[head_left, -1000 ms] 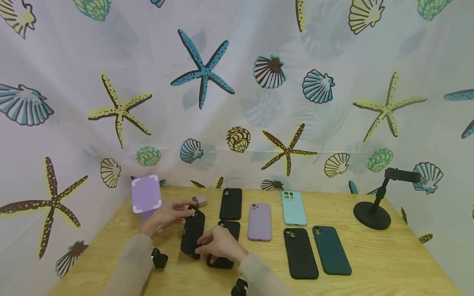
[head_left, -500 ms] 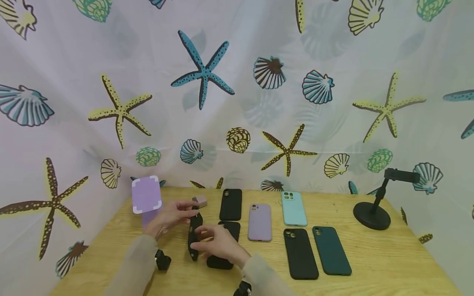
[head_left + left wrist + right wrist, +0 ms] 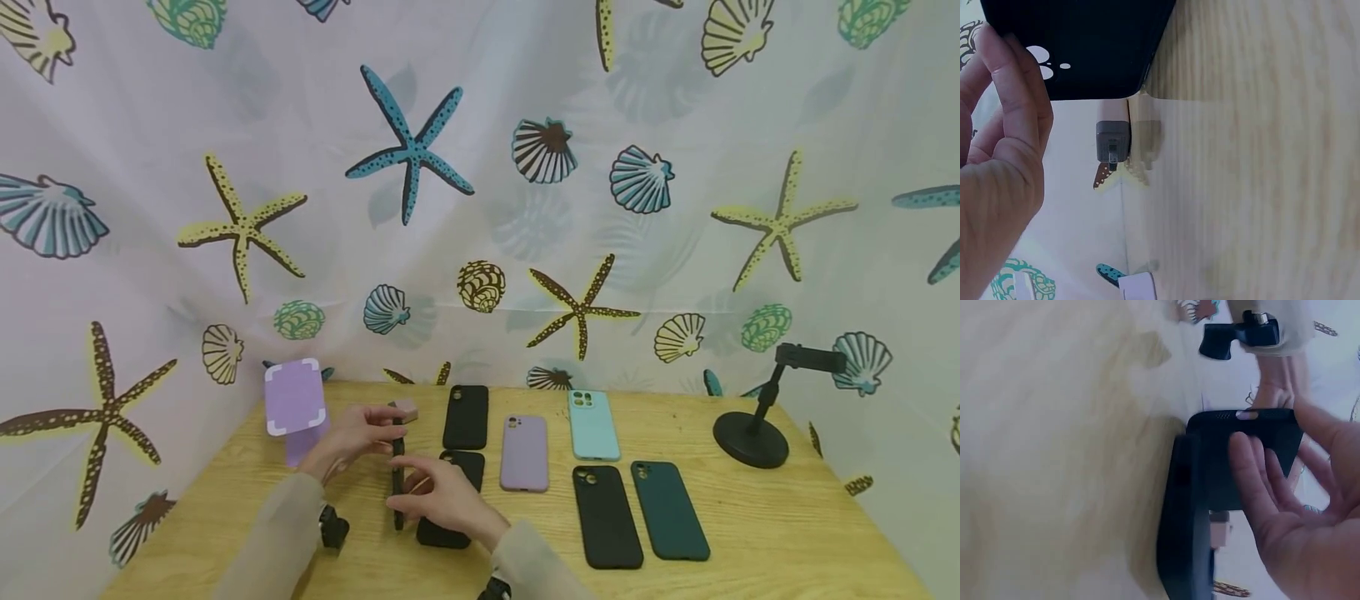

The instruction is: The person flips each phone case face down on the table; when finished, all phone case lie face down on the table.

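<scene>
A black phone case [image 3: 397, 477] stands on its long edge, held between both hands. My left hand [image 3: 362, 435] pinches the far end, near the camera cutouts; the left wrist view shows the case [image 3: 1100, 50] with its corner at the tabletop. At the near end, my right hand [image 3: 448, 496] holds the case [image 3: 1219, 465] with the thumb at its bottom edge and the fingers along its face. Under the right hand lies another black phone case [image 3: 444, 535], partly hidden. A pink charger [image 3: 406, 407] sits just beyond the left hand.
Lying on the wooden table [image 3: 540, 550] are a black case [image 3: 466, 417], a lilac case [image 3: 525, 452], a light-blue case [image 3: 594, 429], another black case [image 3: 609, 521] and a teal case [image 3: 671, 510]. A purple stand [image 3: 295, 398] is at left, a black stand [image 3: 752, 438] at right.
The held phone case has turned from showing its broad back to standing edge-on. Both hands have stayed at its ends, shifting slightly to the right.
</scene>
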The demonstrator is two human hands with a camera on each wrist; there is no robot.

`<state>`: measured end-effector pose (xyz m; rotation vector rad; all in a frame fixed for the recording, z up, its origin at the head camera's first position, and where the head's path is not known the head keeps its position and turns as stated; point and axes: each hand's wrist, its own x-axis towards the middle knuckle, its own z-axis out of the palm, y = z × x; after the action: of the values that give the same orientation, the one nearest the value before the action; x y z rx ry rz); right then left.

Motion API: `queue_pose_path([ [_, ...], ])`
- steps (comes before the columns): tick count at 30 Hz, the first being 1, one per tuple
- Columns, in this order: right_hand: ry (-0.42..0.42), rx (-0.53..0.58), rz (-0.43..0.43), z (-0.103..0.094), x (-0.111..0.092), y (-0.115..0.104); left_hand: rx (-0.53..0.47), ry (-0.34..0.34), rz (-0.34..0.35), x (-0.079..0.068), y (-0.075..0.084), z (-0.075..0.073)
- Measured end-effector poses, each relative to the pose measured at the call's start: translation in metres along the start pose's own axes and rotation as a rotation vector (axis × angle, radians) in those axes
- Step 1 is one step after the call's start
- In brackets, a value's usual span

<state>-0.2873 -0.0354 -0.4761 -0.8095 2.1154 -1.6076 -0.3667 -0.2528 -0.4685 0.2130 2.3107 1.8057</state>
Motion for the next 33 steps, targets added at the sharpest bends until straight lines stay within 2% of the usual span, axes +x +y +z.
queue_pose_path([
  [4,-0.051,-0.167,-0.060,-0.003,0.003,-0.004,0.023,0.001,-0.009,0.001,0.003,0.002],
  [8,-0.043,-0.187,-0.076,-0.004,0.005,-0.005,0.025,-0.002,-0.008,0.002,0.002,0.004],
  [14,-0.030,-0.154,-0.048,-0.004,0.003,-0.002,0.025,-0.009,-0.021,0.002,-0.003,0.010],
  [19,-0.030,-0.113,-0.019,-0.004,0.002,-0.002,0.028,-0.041,-0.017,0.004,-0.005,0.010],
  [21,-0.025,-0.098,-0.001,-0.003,0.002,-0.002,0.065,-0.058,-0.007,0.004,-0.005,0.009],
  [25,-0.016,-0.078,0.037,-0.002,0.000,-0.001,0.146,-0.052,-0.016,0.003,-0.007,0.007],
  [29,-0.023,-0.062,0.073,-0.001,-0.001,0.001,0.206,-0.031,-0.042,0.001,-0.010,0.004],
  [33,-0.032,-0.061,0.081,0.000,-0.001,0.005,0.291,-0.003,-0.028,-0.002,-0.012,-0.001],
])
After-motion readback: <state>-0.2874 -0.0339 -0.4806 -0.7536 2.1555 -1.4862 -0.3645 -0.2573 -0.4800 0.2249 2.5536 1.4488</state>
